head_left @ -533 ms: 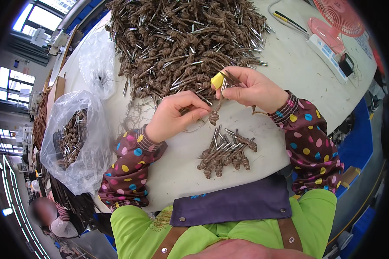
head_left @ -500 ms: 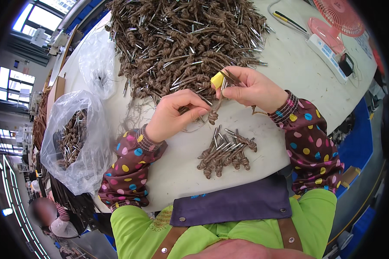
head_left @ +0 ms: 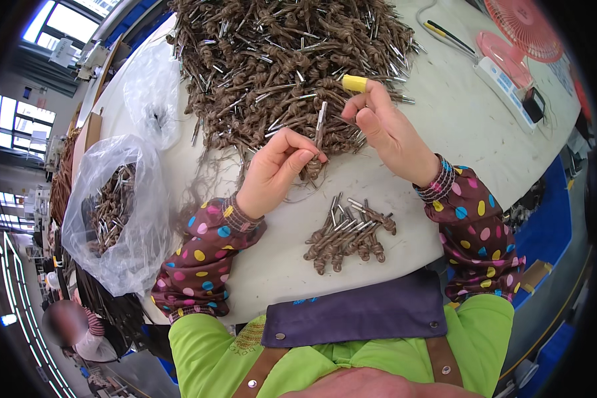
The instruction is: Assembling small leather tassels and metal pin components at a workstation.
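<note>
My left hand (head_left: 276,169) pinches a brown knotted cord piece with a metal tip (head_left: 318,136), held upright just above the white table (head_left: 444,126). My right hand (head_left: 385,126), with a yellow finger cot (head_left: 355,83) on the forefinger, holds fingers curled close beside the cord's metal tip; whether it touches the cord I cannot tell. A huge heap of the same metal-tipped cords (head_left: 285,60) lies behind both hands. A small bundle of sorted cords (head_left: 348,232) rests on the table near my body.
A clear plastic bag with more cords (head_left: 116,212) sits at the table's left edge, an empty crumpled bag (head_left: 152,99) behind it. A pink desk fan (head_left: 517,33), a white power strip (head_left: 507,79) and a pen (head_left: 448,36) lie far right. Another person (head_left: 73,328) is lower left.
Both hands have lifted slightly; the cord piece now stands upright between them with its metal tip pointing up, and the right fingers have shifted off it.
</note>
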The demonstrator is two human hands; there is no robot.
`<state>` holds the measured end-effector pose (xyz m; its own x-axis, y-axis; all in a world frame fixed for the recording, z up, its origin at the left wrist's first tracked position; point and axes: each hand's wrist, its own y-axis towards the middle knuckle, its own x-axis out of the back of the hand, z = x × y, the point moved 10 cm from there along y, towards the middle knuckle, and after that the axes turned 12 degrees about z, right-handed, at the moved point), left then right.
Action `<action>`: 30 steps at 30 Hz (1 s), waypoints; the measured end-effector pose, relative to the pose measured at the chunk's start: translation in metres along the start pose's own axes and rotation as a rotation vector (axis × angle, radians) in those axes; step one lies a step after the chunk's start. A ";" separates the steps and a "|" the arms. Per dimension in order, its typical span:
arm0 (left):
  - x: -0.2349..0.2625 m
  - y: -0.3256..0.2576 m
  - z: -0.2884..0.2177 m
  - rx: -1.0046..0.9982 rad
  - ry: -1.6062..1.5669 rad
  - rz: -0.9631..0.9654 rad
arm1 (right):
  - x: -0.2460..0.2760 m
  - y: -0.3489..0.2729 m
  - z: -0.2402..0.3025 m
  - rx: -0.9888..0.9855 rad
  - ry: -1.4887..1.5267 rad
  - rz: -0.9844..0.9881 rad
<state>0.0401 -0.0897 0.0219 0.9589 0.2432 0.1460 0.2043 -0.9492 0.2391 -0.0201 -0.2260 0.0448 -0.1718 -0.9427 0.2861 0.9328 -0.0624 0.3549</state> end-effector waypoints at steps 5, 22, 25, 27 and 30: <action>0.016 -0.005 0.004 0.068 0.172 -0.134 | -0.019 -0.002 0.017 -0.048 -0.265 0.125; 0.009 -0.002 -0.008 0.044 0.472 -0.111 | -0.040 -0.003 0.024 0.026 -0.581 0.227; 0.008 -0.002 -0.009 0.056 0.474 -0.109 | -0.041 -0.004 0.027 0.040 -0.626 0.227; 0.008 -0.003 -0.009 0.066 0.471 -0.109 | -0.042 -0.004 0.029 0.049 -0.622 0.239; 0.008 -0.004 -0.011 0.060 0.441 -0.117 | -0.036 -0.002 0.021 0.002 -0.440 0.229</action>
<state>0.0453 -0.0821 0.0330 0.7557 0.3988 0.5194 0.3298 -0.9170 0.2243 -0.0226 -0.1849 0.0520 -0.0800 -0.7040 0.7057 0.9618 0.1313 0.2401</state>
